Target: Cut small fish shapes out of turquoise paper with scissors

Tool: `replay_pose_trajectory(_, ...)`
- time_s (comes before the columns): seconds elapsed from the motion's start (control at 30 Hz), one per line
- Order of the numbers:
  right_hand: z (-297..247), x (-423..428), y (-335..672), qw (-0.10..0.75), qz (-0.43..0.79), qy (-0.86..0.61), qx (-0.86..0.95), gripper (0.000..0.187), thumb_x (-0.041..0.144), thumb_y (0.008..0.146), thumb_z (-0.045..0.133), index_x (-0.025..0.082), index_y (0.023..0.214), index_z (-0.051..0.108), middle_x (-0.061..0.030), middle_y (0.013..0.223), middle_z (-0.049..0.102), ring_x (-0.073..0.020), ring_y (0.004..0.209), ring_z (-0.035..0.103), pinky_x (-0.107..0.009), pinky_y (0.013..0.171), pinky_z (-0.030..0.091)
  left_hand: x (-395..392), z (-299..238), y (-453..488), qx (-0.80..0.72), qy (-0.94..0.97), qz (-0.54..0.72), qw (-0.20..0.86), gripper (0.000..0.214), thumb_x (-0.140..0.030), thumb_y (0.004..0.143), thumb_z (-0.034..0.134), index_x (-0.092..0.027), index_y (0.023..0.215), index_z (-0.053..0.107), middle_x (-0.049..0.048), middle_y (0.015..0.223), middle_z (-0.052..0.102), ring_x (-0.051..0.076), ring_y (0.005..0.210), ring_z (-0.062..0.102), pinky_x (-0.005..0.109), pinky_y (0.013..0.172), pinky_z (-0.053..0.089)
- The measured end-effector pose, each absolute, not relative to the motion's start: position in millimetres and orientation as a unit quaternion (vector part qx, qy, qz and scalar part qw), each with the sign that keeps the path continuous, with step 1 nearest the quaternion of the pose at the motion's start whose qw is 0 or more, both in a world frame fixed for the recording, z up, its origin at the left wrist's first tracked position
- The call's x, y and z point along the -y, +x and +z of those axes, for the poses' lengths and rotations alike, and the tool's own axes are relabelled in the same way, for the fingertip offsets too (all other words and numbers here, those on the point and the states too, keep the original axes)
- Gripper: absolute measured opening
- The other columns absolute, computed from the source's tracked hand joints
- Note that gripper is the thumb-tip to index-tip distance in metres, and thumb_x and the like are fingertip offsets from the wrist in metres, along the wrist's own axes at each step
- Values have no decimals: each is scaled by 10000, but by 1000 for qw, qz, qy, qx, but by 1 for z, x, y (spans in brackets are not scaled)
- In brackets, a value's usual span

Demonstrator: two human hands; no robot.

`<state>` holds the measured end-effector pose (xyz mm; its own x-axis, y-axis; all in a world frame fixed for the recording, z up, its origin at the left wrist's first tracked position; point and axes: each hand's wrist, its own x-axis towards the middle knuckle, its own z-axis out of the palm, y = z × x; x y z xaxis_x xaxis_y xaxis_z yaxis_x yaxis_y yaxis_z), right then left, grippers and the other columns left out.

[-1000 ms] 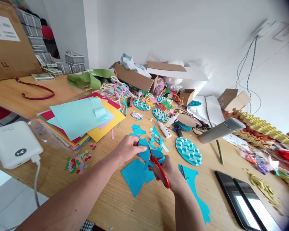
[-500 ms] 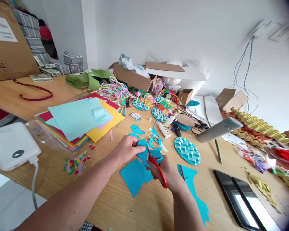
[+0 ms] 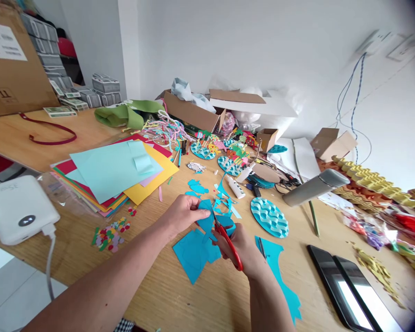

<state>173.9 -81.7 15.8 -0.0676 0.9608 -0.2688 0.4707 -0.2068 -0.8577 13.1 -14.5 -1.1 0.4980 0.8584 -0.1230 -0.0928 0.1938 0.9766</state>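
Note:
Between thumb and fingers, my left hand (image 3: 186, 213) pinches a piece of blue paper (image 3: 205, 221) above the table. My right hand (image 3: 240, 246) is closed around the red handles of a pair of scissors (image 3: 230, 244), whose blades lie at the right edge of that paper. Part of the blue paper curls behind the scissors beside my right fingers. Below my hands, a blue sheet (image 3: 190, 253) with faint drawn lines lies on the table. Blue cut-out scraps (image 3: 197, 186) rest just beyond my left hand. A larger blue offcut (image 3: 280, 276) with a pen on it lies right of my right forearm.
Coloured paper sheets (image 3: 107, 170) are stacked at left, near paper dots (image 3: 110, 234) and a white power bank (image 3: 20, 210). To the right are a wavy blue oval (image 3: 269, 217), a grey cylinder (image 3: 316, 186) and black phones (image 3: 352, 288). Glue bottles (image 3: 235, 186) stand out beyond my hands.
Very little differs. The scissors and my right hand have shifted slightly to the right, while my left hand keeps its pinch on the blue paper.

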Motion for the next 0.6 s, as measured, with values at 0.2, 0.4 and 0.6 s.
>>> replay_pose_trajectory(0.2,16,82,173,267,460,-626,570,394,501,753,667,166,604,522,31,448,486,-76,373,414,-189,356,319,14,-1,13,-354,526,355,687,203,-334,651,664,-136,648,617,9,601,618,134,565,542,264,593,424)
replay_pose_trajectory(0.4,18,82,173,264,458,-606,595,378,435,799,637,173,577,478,40,435,460,-71,390,405,-188,389,335,13,-3,13,-355,550,344,673,228,-361,657,658,-138,646,613,3,597,610,145,578,554,258,578,417)
replay_pose_trajectory(0.6,19,82,173,257,461,-612,589,301,398,802,628,166,642,523,42,458,480,-73,388,422,-180,381,329,13,-2,12,-363,552,342,668,240,-371,643,682,-140,623,622,8,595,619,151,577,565,249,550,411)
